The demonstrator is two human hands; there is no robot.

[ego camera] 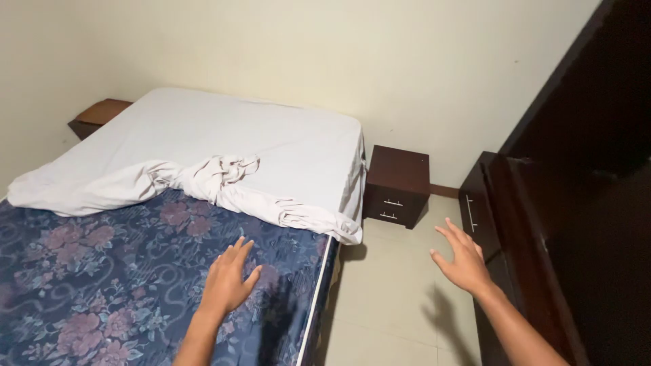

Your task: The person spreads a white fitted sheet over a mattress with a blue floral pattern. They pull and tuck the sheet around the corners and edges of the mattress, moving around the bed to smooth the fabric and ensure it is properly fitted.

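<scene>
A: What's in hand here?

B: It looks like the stage of reaching for the white sheet [224,177], judging by the hands. It covers the far half of the mattress [102,278], and its near edge is bunched into a twisted ridge, so the blue floral ticking on the near half lies bare.

A: And the hands?

B: Left hand [227,279] hovers over the floral part of the mattress, just short of the ridge, fingers spread and holding nothing. Right hand [463,256] is off the mattress's right side, over the tiled floor [386,298], also splayed and empty.

A: What would the next move call for?

B: My guess: both hands closing on the bunched edge, which means the right one coming in toward the mattress corner.

A: Anything unclear?

B: The mattress's near end is cut off by the frame. A nightstand [398,184] stands right of the mattress head; another [98,116] on its far left is half hidden. The dark cabinet [542,224] is too shadowed to read
</scene>
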